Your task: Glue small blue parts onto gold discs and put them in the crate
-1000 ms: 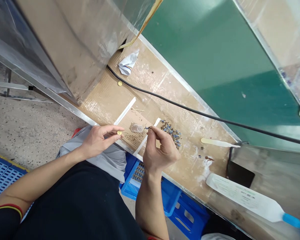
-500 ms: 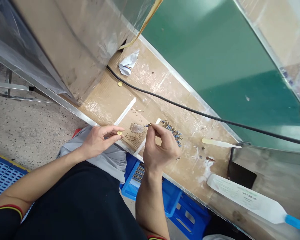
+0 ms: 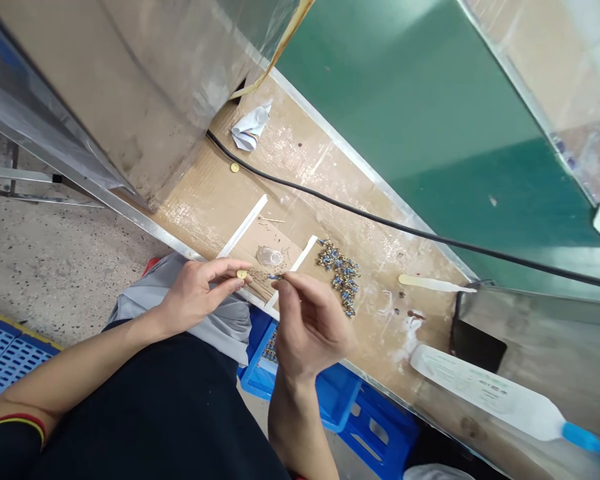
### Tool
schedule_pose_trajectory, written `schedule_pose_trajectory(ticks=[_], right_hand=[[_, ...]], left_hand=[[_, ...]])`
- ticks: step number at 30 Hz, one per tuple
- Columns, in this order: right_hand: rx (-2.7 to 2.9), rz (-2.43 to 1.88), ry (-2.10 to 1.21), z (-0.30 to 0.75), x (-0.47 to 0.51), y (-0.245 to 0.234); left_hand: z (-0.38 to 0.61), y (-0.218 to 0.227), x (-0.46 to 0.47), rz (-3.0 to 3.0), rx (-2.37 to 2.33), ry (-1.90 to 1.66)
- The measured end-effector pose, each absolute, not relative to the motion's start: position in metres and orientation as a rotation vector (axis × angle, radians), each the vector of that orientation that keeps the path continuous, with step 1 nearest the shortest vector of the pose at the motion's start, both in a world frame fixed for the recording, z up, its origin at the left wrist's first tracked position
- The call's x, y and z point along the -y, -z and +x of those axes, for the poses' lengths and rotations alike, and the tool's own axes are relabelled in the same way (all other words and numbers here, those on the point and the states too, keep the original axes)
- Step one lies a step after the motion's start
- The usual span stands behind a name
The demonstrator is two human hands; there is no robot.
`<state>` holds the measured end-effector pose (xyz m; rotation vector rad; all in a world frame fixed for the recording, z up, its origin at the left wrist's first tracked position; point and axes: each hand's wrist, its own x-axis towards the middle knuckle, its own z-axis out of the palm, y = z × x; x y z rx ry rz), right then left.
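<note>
My left hand (image 3: 200, 293) pinches a small round yellow disc (image 3: 241, 274) at its fingertips, near the bench's front edge. A short way to its right, my right hand (image 3: 313, 320) holds a small blue-and-brass metal part (image 3: 276, 276) between thumb and forefinger. The two held pieces are apart. Just beyond them lies a small clear plastic cup (image 3: 270, 255), with many tiny dark bits scattered around it on the cardboard. A pile of similar blue-and-brass parts (image 3: 341, 270) sits past my right hand.
A black cable (image 3: 330, 198) crosses the bench. Behind it lie a crumpled cloth (image 3: 251, 127) and another yellow disc (image 3: 235, 168). To the right are a pale tapered stick (image 3: 435, 283) and a white bottle (image 3: 490, 393) with a blue cap. Blue bins (image 3: 337, 397) stand below the edge.
My right hand has drawn back from the plastic cup toward my left hand, carrying the small metal part. My left hand still holds the yellow disc. The view has shifted slightly.
</note>
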<state>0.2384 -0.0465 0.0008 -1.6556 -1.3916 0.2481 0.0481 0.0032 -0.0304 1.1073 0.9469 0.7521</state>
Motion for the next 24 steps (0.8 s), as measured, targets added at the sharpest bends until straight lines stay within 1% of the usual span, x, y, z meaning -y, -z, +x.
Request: schedule_pose_trajectory(ticks=[6,24], right_hand=[[1.421,-1.589,-0.346,0.229,0.054,0.008],[1.465,-1.547,-0.381,0.224,0.052,0.002]], left_hand=[[0.05,0.022,-0.001,1.222,-0.95,-0.764],[0.05,0.016,0.004,1.398,-0.966,-0.853]])
